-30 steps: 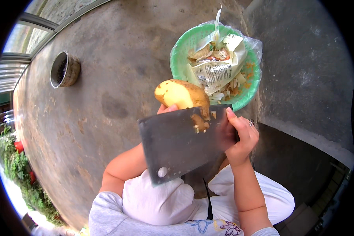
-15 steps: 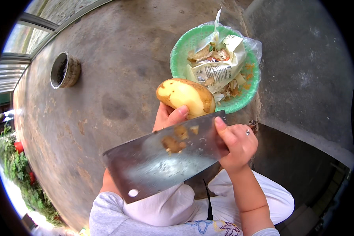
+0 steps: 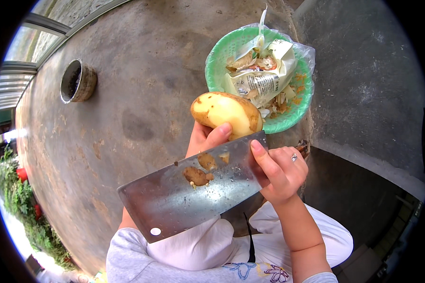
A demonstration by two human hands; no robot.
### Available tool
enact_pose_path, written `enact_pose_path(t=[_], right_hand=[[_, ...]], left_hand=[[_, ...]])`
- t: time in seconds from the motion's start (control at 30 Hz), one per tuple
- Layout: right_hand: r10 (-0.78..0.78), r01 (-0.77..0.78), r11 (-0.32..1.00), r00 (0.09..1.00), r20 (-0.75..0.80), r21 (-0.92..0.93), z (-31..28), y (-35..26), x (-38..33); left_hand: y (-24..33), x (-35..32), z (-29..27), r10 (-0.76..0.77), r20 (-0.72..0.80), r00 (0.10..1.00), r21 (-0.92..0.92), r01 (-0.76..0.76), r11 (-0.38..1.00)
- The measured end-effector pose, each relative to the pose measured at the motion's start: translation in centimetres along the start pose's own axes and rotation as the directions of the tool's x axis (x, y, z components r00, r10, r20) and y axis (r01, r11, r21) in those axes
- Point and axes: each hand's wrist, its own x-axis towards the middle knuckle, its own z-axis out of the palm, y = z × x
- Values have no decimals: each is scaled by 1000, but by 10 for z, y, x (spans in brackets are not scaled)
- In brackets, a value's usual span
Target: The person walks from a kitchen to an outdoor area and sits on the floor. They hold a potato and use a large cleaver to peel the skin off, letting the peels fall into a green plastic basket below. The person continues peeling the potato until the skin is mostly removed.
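Observation:
A partly peeled potato [image 3: 226,111] lies in my left hand [image 3: 211,138], whose thumb presses on its near side. Bare yellow flesh shows across much of it, with brown skin left at the edges and right end. My right hand [image 3: 283,170] is closed at the right end of a broad cleaver [image 3: 193,203], thumb laid along the blade; the handle is mostly hidden. The cleaver's upper right edge is right by the potato's lower side. Several bits of brown peel [image 3: 197,175] stick to the blade, which covers part of my left forearm.
Just beyond the potato stands a green bin [image 3: 212,70] lined with a clear bag, holding peelings and a torn plastic packet [image 3: 259,87]. A worn pot [image 3: 86,84] with dark contents sits on the concrete floor at far left. A grey wall [image 3: 363,80] rises on the right.
The potato has shifted slightly right and up. The cleaver has moved a little left, and the peel bits on it now show sharply. Both hands keep their holds.

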Motion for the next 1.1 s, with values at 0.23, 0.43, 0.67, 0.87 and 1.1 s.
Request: enact_pose_path(t=[0.23,0.43,0.67,0.87,1.1], right_hand=[[-4,4,1000,1000,-11,-23,2,2,-3],[18,-20,997,999,-32,-70,2,8,-7],[107,-108,993,994,-8,-57,-3,17,-15],[149,-148,988,989,9,-37,-7,19,-14],[201,-202,976,979,-25,-74,-2,28,-23]], left_hand=[[-8,5,-9,27,22,999,-12,-27,1000],[-3,-1,-3,-9,-58,998,-20,8,1000],[-8,3,-14,-38,13,999,-47,38,998],[-9,7,-33,18,238,971,20,-23,1000],[-5,-7,-32,-206,221,953,-117,235,965]])
